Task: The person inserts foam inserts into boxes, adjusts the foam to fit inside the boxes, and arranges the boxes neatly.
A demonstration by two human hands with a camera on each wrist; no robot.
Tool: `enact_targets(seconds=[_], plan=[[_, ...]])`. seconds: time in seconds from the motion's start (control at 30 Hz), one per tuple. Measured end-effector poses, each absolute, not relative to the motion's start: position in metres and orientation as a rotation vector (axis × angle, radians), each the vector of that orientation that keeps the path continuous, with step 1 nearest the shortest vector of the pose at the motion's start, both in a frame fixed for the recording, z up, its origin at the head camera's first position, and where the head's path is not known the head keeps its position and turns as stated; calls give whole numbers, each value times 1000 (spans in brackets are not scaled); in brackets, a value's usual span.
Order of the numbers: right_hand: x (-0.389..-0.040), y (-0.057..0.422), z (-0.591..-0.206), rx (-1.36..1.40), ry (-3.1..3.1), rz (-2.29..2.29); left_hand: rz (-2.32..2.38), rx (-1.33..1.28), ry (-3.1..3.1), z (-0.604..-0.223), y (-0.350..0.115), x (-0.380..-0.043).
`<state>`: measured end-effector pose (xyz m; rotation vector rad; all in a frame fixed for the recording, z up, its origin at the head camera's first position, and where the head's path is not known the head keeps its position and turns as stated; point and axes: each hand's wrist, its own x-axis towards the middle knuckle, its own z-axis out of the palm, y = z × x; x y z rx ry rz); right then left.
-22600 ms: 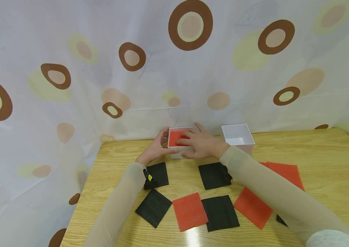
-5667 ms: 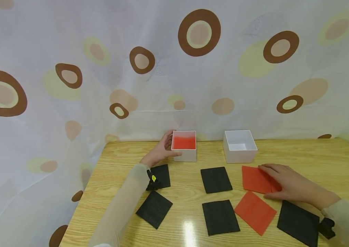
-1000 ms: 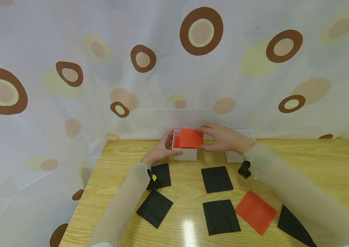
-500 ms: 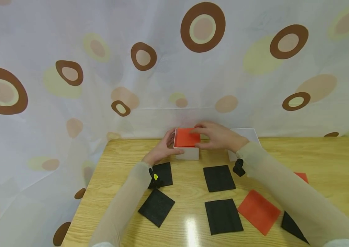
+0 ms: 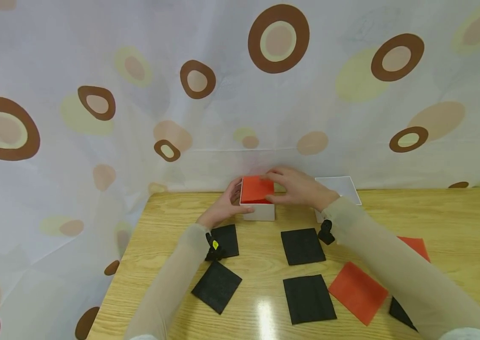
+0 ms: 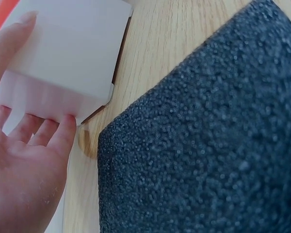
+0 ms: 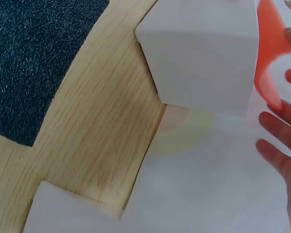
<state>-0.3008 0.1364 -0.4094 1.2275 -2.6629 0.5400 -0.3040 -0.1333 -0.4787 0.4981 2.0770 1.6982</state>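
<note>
At the back of the table, my left hand (image 5: pixel 222 208) holds a small white box (image 5: pixel 261 213), thumb on its front wall and fingers on its left side. The left wrist view shows the thumb and fingertips against the box walls. A red square sheet (image 5: pixel 252 190) lies in the box's mouth, near the rim. My right hand (image 5: pixel 294 186) has its thumb and fingers at that sheet's right edge. In the right wrist view the red sheet (image 7: pixel 266 46) bends outside the box rim, between thumb and fingers. How deep the red pile goes is hidden.
Right of the filled box stands a second white box (image 5: pixel 338 186), partly behind my right forearm. Several black squares (image 5: pixel 303 246) lie about the wooden table (image 5: pixel 261 264). A red square (image 5: pixel 358 293) is at front right; another red one (image 5: pixel 416 246) is half hidden by my sleeve. A patterned curtain (image 5: pixel 223 118) borders the back.
Earlier my right hand took red squares from the right side of the table. Over the last second it has lowered one from above the box into its mouth. The left hand stays put.
</note>
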Motion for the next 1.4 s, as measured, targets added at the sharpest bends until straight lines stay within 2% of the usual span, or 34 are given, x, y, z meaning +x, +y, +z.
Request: enact_targets(seconds=[0.53,0.9,1.4], plan=[[-302,135,-421,1247,-2660,406,1702,478,2071,-478,-133,-302],[-292,120,-423,1370,-2602,328,1695,493,2085,-481,-133,-305],[-292,106,-433,1305,-2745,184,1705,514,2070,-481,-133,-305]])
